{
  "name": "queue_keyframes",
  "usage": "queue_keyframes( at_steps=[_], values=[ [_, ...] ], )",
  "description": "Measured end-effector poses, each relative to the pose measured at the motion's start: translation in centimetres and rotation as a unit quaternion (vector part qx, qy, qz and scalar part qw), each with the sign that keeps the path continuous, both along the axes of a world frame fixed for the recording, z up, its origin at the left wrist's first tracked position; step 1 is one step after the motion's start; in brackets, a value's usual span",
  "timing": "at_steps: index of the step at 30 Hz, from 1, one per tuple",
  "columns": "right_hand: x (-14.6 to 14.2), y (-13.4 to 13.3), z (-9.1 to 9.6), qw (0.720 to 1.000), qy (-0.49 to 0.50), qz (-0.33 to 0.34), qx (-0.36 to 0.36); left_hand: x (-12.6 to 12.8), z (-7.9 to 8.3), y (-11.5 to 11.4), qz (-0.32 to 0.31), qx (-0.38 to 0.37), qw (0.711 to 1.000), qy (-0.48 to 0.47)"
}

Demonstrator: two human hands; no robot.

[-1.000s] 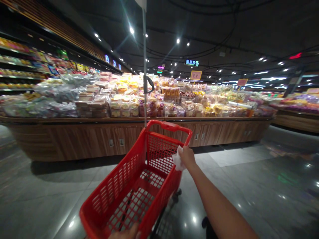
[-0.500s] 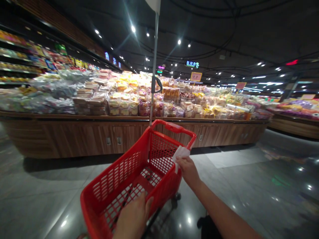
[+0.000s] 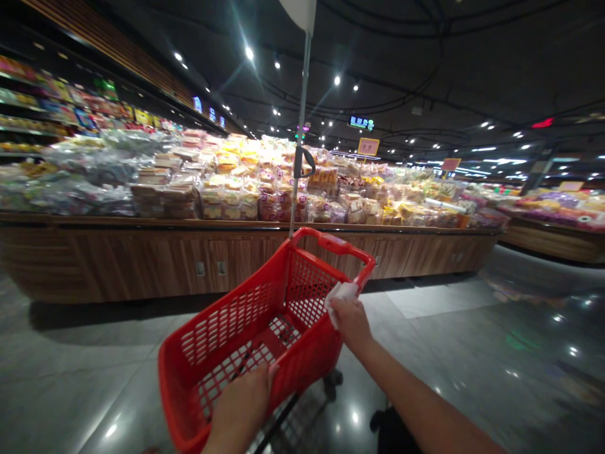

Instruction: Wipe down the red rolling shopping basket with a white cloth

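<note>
Gripping the near rim of the red shopping basket [image 3: 265, 328] with the left hand [image 3: 243, 407], fingers curled over the plastic edge low in the view, apparently to steady and steer the wheeled cart from behind. Further left, wall shelves [image 3: 51, 107] of packaged goods, dim and blurred. Straight ahead, a long wooden table [image 3: 189, 258] heaped with bagged bread and pastries [image 3: 246, 183], standing across the path beyond the basket's front edge, with grey glossy floor [image 3: 94, 366] between. Rising from the basket's far end, a thin metal pole [image 3: 299, 151] with a dark loop partway up and a pale flag at the top. Inside the basket, only mesh bottom showing, nothing lying in it as far as visible. Resting on the right rim near the far corner, the right hand [image 3: 348, 318], fingers clenched on a white crumpled paper [image 3: 341, 293] pressed against the edge, seemingly holding paper and rim together so both hands can guide. Beyond, yellow and red price signs [image 3: 368, 146] over the display, and at far right a second table [image 3: 553, 236] of wrapped goods, well apart.
</note>
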State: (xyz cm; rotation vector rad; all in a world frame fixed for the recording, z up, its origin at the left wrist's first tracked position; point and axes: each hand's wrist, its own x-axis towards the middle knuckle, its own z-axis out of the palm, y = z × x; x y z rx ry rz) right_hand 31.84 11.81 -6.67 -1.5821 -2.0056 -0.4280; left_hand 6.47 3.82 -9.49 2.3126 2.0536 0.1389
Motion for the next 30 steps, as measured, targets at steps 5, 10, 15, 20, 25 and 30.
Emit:
queue_keyframes(
  at_steps=[5,10,15,20,25,30],
  values=[
    [-0.9,-0.6,0.2,0.999,-0.02,0.013,-0.026,-0.8,0.5,0.1,-0.007,-0.007,1.0,0.004],
    [1.9,-0.4,3.6,0.997,-0.011,-0.079,-0.014,-2.3,0.7,0.5,-0.013,-0.01,0.999,0.028],
    [0.5,-1.7,2.7,0.996,-0.002,-0.087,0.006,-4.5,0.1,1.5,-0.024,0.001,0.999,0.035],
    [0.5,-2.1,3.0,0.999,-0.005,-0.039,0.009,-6.8,-0.3,2.4,-0.046,0.011,0.999,0.027],
    [3.6,-1.4,5.7,0.993,0.031,-0.116,0.021,-8.1,-0.2,2.9,-0.049,0.007,0.998,0.03],
    [1.0,-2.5,3.5,0.997,0.028,-0.067,0.037,-9.4,-0.8,3.7,-0.054,0.007,0.998,0.024]
  ],
)
